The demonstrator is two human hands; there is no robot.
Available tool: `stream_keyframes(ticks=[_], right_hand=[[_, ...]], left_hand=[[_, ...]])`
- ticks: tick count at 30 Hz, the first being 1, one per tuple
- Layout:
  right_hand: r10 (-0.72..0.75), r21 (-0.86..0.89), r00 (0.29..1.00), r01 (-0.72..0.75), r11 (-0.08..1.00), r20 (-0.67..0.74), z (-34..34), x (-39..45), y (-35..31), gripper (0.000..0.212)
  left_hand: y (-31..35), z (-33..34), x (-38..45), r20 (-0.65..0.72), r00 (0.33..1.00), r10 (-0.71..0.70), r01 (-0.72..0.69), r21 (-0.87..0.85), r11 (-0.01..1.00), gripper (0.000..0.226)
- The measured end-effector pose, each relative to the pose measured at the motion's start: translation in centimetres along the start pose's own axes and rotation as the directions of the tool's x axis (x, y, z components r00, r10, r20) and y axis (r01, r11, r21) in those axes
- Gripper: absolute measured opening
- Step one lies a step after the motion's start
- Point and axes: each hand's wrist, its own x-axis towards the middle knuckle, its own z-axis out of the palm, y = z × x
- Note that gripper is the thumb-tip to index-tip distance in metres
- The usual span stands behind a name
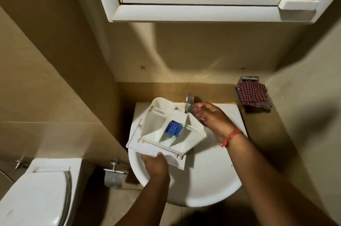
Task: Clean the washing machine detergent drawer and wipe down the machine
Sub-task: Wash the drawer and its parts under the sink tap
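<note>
We see the left hand (156,164) gripping the front panel of the white detergent drawer (166,130), held tilted over the sink (203,179); beyond it, the right hand (210,115) reaches the tap (190,101), fingers curled at its handle. A checked cloth (253,95) hangs on the far wall.

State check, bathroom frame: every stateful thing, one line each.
White plastic detergent drawer: out of the machine, held tilted over the basin.
Blue plastic insert: seated in the drawer.
Left hand: grips the drawer's front panel.
Right hand: at the tap, fingers on it.
Chrome tap: no water stream visible.
White toilet lid: closed.
Red checked cloth: hanging on its wall holder.
</note>
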Motion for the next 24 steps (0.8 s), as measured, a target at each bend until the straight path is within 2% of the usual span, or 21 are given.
stream_keyframes(ticks=[3, 5, 7, 11, 17, 20, 24], right_hand=[[0.002, 0.283, 1.000, 0.004, 0.959, -0.021, -0.1, -2.5, 0.1, 0.037], [-0.019, 0.334, 0.998, 0.040, 0.942, -0.067, -0.5, -3.6, 0.3, 0.043], [-0.036, 0.340, 0.990, 0.081, 0.937, -0.138, -0.8, -4.6, 0.2, 0.048], [-0.080, 0.324, 0.969, 0.155, 0.933, -0.235, -0.5, -6.2, 0.2, 0.044], [-0.120, 0.250, 0.954, 0.191, 0.949, -0.273, 1.3, -8.0, 0.7, 0.031], [-0.129, 0.259, 0.961, 0.193, 0.946, -0.247, 1.7, -7.6, 1.7, 0.036], [-0.002, 0.341, 0.959, 0.102, 0.935, -0.283, 0.9, -6.4, 2.6, 0.033]], left_hand=[[2.6, -1.3, -0.3, -0.034, 0.992, 0.119, -0.113, 0.134, 0.985, 0.051], [4.4, -2.3, -0.8, -0.026, 0.977, 0.212, -0.202, 0.220, 0.954, 0.039], [5.8, -3.2, -1.1, 0.008, 0.949, 0.314, -0.303, 0.296, 0.906, 0.034], [7.6, -4.0, -0.5, 0.118, 0.884, 0.453, -0.467, 0.306, 0.830, 0.036], [9.2, -4.3, -1.3, 0.260, 0.744, 0.615, -0.665, 0.368, 0.650, 0.034], [9.4, -4.2, -1.7, 0.283, 0.681, 0.676, -0.729, 0.350, 0.588, 0.037], [10.1, -3.6, -3.3, 0.296, 0.624, 0.724, -0.780, 0.299, 0.550, 0.039]])
